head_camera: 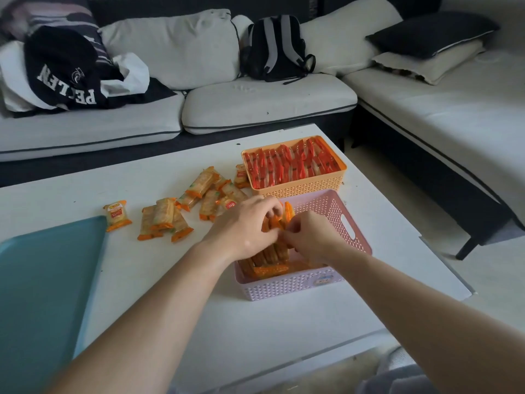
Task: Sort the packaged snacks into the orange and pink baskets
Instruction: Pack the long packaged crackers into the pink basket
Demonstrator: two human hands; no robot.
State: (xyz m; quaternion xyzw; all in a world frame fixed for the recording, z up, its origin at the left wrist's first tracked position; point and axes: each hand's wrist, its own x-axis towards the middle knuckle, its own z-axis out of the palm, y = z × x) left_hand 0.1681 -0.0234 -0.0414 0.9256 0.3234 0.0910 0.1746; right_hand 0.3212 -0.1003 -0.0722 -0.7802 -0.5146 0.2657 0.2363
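Observation:
The pink basket (345, 223) stands on the white table near its right edge, with orange-edged snack packets (271, 258) standing in a row inside. Both hands are over it. My left hand (244, 226) and my right hand (308, 237) each pinch the upright orange-edged packets (279, 220) at the far end of that row. Behind it the orange basket (301, 187) is packed with red packets (289, 164). Several loose orange-edged packets (199, 194) lie on the table to the left, one packet (117, 215) lying apart.
A teal tray (42, 280) covers the table's left front. The white table (199, 308) ends just right of the baskets. Behind it runs a white sofa (270, 103) with a black backpack (274, 46), cushions and dark clothing (62, 69).

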